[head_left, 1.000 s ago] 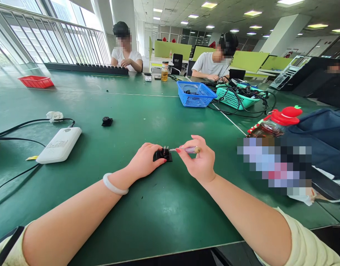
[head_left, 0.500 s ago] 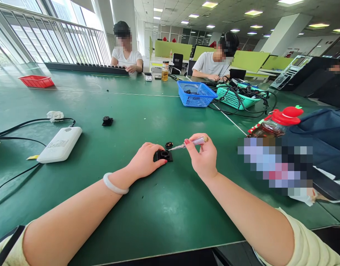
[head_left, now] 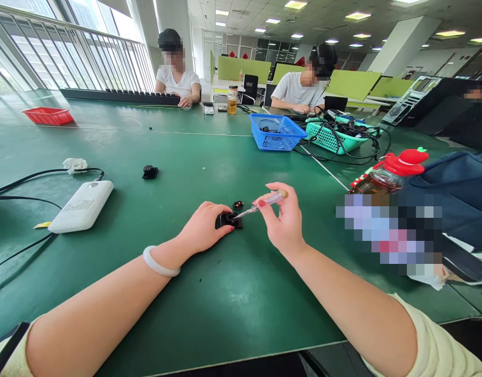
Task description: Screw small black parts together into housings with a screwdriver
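My left hand (head_left: 205, 226) is closed on a small black part (head_left: 236, 222), holding it against the green table between thumb and fingers. In my right hand (head_left: 283, 220) is a screwdriver (head_left: 270, 199) with a clear, pale handle, gripped near its shaft. Its tip points down and left and reaches the top of the black part; whether it touches is too small to tell. Just behind the part lies a small dark, shiny round piece (head_left: 238, 204). A second small black part (head_left: 150, 172) sits farther off to the left.
A white power bank (head_left: 82, 207) with black cables lies at left. Beyond are a red basket (head_left: 48, 116), a blue basket (head_left: 277, 137) and a green basket (head_left: 335, 140) of cables. A red-lidded bottle (head_left: 398, 170) stands right. Two people sit across the table (head_left: 178, 152).
The screwdriver has moved left and tilted more steeply, its tip passing from the black part's far edge to over its top. My left hand keeps its hold.
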Tool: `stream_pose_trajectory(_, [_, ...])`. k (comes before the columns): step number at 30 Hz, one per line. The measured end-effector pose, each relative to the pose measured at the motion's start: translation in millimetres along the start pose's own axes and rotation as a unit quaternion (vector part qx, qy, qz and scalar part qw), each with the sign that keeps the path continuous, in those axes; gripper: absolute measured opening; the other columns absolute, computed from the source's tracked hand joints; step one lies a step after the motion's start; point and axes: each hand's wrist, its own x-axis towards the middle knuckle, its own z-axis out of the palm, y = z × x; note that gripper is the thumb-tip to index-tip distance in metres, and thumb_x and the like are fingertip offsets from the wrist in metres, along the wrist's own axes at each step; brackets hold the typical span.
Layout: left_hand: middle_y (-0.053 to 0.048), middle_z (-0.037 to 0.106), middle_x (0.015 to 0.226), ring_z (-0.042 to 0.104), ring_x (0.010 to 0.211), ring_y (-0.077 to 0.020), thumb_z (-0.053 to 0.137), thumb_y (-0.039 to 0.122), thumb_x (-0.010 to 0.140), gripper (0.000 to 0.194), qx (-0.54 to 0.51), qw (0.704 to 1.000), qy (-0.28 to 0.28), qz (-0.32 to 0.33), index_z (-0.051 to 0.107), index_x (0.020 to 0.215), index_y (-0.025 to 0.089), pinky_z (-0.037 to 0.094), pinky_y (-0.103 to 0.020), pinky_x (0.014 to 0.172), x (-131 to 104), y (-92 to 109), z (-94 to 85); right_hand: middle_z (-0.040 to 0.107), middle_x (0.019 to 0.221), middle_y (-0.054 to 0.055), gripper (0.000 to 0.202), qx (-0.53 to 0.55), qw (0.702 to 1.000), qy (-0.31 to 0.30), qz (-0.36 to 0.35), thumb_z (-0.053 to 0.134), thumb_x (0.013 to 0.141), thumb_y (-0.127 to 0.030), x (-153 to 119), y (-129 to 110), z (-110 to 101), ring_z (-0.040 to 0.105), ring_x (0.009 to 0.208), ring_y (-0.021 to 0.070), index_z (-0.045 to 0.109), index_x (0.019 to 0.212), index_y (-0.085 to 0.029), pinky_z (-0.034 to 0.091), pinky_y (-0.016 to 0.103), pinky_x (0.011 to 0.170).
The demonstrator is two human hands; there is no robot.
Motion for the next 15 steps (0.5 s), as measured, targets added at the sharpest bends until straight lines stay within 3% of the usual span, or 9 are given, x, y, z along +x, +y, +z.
stream_pose_trajectory(5, [-0.007,0.071,0.113,0.057,0.116,-0.0307,0.066,0.040,0.083,0.035,-0.002,1.000,-0.001,-0.005,0.067,0.114,0.023,0.048,-0.048,0.101,-0.1,0.1,-0.2,0.069,0.083,0.000,0.023,-0.002,1.000,-0.008,-0.021,0.057,0.096,-0.037,-1.5,0.5,-2.4,0.069,0.078,0.0193,0.049,0.116,-0.027,0.055,0.040,0.081])
stream_pose_trajectory(10, [-0.006,0.072,0.109,0.057,0.114,-0.0310,0.068,0.040,0.081,0.035,-0.002,1.000,0.003,0.008,0.067,0.111,0.023,0.049,-0.047,0.100,-0.6,-0.6,-0.1,0.072,0.083,0.000,0.022,-0.092,0.991,-0.066,-0.067,0.061,0.093,-0.033,-3.5,-2.6,1.9,0.069,0.085,0.0211,0.055,0.114,-0.028,0.052,0.045,0.093])
stream_pose_trajectory(15, [-0.007,0.072,0.109,0.057,0.113,-0.0313,0.066,0.041,0.082,0.035,-0.001,1.000,0.004,0.019,0.067,0.112,0.023,0.049,-0.048,0.098,-0.5,-0.6,0.0,0.073,0.085,-0.002,0.025,-0.055,0.989,-0.025,-0.133,0.064,0.092,-0.031,-3.6,-7.3,0.5,0.070,0.075,0.0187,0.054,0.114,-0.029,0.044,0.051,0.105])
